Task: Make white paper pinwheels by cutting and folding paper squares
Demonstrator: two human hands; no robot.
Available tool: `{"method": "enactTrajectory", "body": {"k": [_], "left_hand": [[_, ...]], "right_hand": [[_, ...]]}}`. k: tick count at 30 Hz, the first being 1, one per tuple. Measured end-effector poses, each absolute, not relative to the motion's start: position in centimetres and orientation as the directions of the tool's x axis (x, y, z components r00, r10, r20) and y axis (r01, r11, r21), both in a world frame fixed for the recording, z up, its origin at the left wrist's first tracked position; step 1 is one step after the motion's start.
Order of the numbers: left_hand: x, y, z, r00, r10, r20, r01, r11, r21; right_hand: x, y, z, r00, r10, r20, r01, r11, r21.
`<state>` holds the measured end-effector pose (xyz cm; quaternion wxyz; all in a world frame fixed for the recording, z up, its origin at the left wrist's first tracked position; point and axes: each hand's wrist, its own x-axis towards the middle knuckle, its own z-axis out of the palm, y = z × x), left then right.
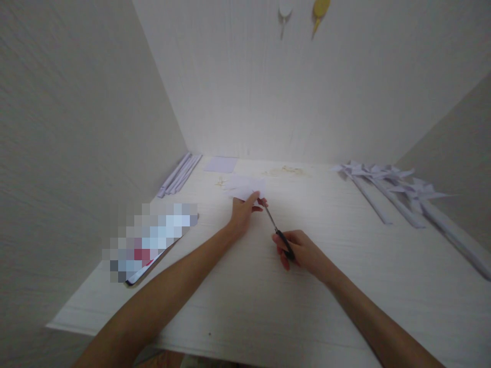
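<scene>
A pale sheet of paper [244, 185] is held above the table by my left hand [244, 210], thumb on top and fingers beneath. My right hand [297, 248] is closed around the black handles of a pair of scissors [284, 243]. The metal blades point up and left, and their tips reach the paper's near right edge beside my left fingers. Whether the blades are apart or together is too small to tell.
Rolled paper sticks [180, 175] lie at the left wall, near a square paper sheet [221, 164]. A phone [161, 245] leans front left. Several paper pinwheels [418, 191] lie at right. Small tan bits [289, 170] sit at the back. Two hooks [319, 10] hang on the wall.
</scene>
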<state>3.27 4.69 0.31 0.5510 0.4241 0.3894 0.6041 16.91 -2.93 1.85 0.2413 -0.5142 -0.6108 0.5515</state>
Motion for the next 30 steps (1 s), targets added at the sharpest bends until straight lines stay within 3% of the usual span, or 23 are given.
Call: {"method": "enactTrajectory", "body": {"k": [30], "left_hand": [[3.31,4.73,0.26,-0.014,1.000,0.020,-0.377,-0.024,0.926]], "right_hand": [[16.98,-2.77,1.02,-0.333,0.910,-0.248,0.376,-0.113,-0.920]]}}
